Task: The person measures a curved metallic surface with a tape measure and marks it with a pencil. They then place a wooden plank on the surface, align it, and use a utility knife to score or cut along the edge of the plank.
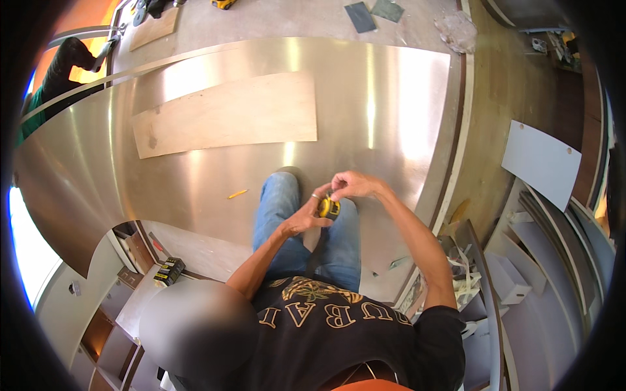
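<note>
A yellow and black tape measure [330, 208] rests in my left hand [305, 218], whose fingers are wrapped about its case over my thighs. Just above the case, my right hand [355, 185] is closed in a pinch against the fingertips of the left. What the pinch holds is too small to make out. Under my legs spreads a large shiny metal sheet [352, 111]. On it lies a thin wooden board [228, 116], beyond my hands and to the left. A yellow pencil [238, 193] lies on the metal left of my knee.
Another person's dark-trousered leg [65, 68] shows at the far left. Two dark square pieces [360, 17] lie beyond the sheet, near a crumpled clear plastic bag [456, 31]. Leaning panels [544, 163] stand on the right. A black and yellow box [169, 271] sits at lower left.
</note>
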`<control>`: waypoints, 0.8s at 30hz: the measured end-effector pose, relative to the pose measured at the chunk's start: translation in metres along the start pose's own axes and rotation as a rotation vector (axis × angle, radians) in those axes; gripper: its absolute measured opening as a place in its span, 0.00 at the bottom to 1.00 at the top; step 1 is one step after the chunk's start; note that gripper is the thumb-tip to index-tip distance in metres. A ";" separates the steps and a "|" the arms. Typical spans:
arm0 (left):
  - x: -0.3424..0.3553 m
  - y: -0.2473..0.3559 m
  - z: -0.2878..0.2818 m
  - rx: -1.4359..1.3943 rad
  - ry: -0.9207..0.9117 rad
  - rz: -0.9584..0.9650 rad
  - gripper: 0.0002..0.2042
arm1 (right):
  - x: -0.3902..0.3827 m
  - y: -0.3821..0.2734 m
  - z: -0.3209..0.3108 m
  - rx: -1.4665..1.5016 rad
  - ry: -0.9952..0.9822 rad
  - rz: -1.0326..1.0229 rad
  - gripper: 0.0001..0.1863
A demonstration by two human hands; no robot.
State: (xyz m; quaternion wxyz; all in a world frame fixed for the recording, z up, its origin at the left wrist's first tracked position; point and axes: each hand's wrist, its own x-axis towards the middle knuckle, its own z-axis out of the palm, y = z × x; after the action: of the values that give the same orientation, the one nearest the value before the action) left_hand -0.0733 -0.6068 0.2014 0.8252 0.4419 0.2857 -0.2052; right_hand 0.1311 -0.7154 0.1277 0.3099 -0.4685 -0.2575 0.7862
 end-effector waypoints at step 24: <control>0.185 0.146 -0.285 0.067 0.542 0.054 0.20 | 0.279 -0.225 -0.188 0.032 0.954 -0.258 0.13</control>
State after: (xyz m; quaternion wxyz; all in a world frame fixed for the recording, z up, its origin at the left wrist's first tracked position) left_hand 0.0694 -0.3046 0.0429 0.7087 0.5151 0.4775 -0.0665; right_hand 0.2517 -0.3391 0.0428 0.4952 -0.7359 -0.1307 0.4430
